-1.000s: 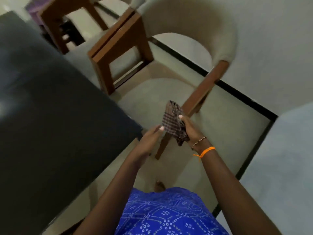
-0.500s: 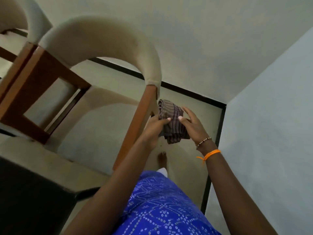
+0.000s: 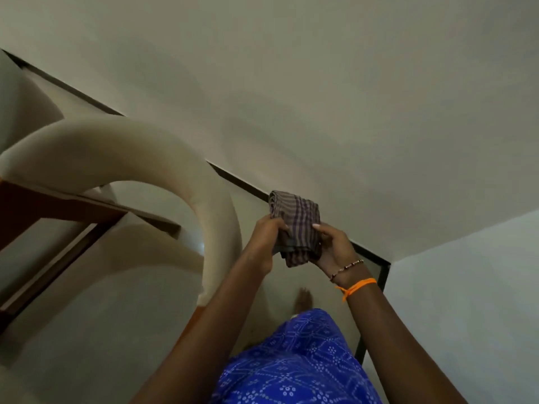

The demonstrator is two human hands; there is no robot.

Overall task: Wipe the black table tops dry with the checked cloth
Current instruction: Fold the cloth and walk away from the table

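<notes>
While the left hand (image 3: 267, 233) and the right hand (image 3: 332, 246) are both gripping the folded checked cloth (image 3: 296, 223), it is hanging in the air beside a cream chair (image 3: 116, 147), above the floor (image 3: 291, 83)

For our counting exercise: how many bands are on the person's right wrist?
2. A beaded bracelet sits nearer the hand; an orange thread band sits just behind it on the forearm. Others could be hidden underneath.

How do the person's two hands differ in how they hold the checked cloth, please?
The left hand grips the checked cloth from its left side, knuckles toward the camera; the right hand holds it from the right and below, thumb on the front. Only the right wrist wears a beaded bracelet and an orange band. Both hands hold the folded cloth in the air.
</notes>
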